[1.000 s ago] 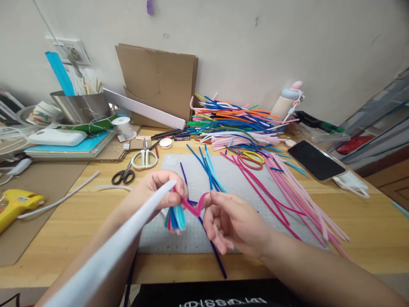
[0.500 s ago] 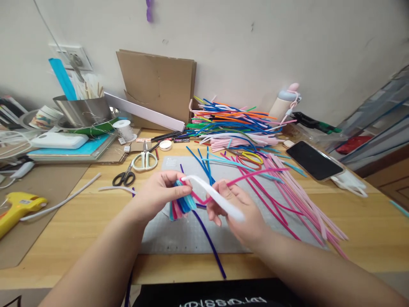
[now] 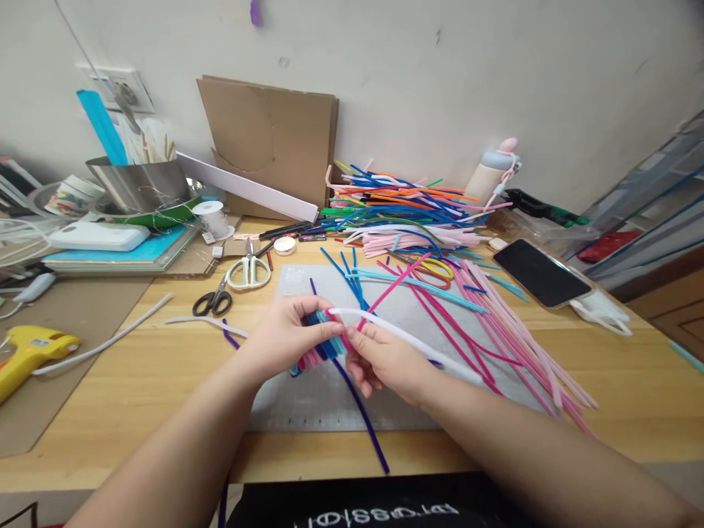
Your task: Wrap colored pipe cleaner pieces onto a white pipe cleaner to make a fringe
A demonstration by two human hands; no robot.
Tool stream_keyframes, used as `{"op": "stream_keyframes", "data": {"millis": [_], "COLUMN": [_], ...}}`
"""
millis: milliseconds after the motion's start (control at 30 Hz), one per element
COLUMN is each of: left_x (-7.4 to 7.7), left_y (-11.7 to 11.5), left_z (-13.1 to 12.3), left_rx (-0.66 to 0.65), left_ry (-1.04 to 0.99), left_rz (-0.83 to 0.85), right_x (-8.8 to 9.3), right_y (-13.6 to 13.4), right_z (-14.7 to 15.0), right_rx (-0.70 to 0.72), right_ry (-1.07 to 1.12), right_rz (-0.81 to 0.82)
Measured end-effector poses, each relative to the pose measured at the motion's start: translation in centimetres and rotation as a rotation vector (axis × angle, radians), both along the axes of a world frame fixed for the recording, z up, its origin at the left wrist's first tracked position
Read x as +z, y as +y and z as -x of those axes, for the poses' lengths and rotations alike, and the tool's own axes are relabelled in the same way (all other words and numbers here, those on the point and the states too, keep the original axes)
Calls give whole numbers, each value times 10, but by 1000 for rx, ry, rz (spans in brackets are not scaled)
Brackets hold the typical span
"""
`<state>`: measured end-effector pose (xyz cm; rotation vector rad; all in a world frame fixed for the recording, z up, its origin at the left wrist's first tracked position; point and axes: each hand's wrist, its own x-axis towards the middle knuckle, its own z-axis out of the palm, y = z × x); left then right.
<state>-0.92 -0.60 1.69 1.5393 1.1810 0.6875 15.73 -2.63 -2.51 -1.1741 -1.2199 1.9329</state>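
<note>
My left hand (image 3: pixel 297 326) is closed around a small piece made of pipe cleaners (image 3: pixel 330 345) in blue, light blue and pink bands. Thumb and fingers of my right hand (image 3: pixel 379 359) pinch a magenta pipe cleaner (image 3: pixel 393 293) close to that piece; its free end points up and away. A white pipe cleaner (image 3: pixel 418 339) runs from the piece over my right hand toward the right wrist. Under both hands lies a grey cutting mat (image 3: pixel 308 414), with a purple pipe cleaner (image 3: pixel 363 414) crossing its front edge. My fingers hide part of the banded piece.
Loose magenta and pink pipe cleaners (image 3: pixel 517 323) lie to the right, near a phone (image 3: pixel 542 271). A mixed pile of pipe cleaners (image 3: pixel 407 209) sits against the wall. At left are white-handled scissors (image 3: pixel 249 271), black scissors (image 3: pixel 213 301) and a yellow glue gun (image 3: pixel 36 352).
My right hand has moved left, closer to my left hand. The magenta pipe cleaner's free end has swung upward and left, and the white one now lies lower, stretched toward the right forearm.
</note>
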Motion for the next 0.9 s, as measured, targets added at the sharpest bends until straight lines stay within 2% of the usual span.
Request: {"op": "stream_keyframes", "data": {"millis": [200, 333, 567, 900], "left_x": [-3, -4, -5, -8], "left_y": [-2, 0, 3, 4], "left_z": [-2, -1, 0, 1], "left_rx": [25, 79, 126, 23], "left_ry": [48, 50, -13, -10], "left_rz": [-125, -177, -167, -74], "right_x": [1, 2, 7, 7], "right_y": [0, 2, 0, -1], "right_z": [1, 0, 0, -5], "right_rx": [-157, -123, 5, 235], "right_ry": [243, 315, 120, -158], "right_rz": [70, 129, 17, -280]}}
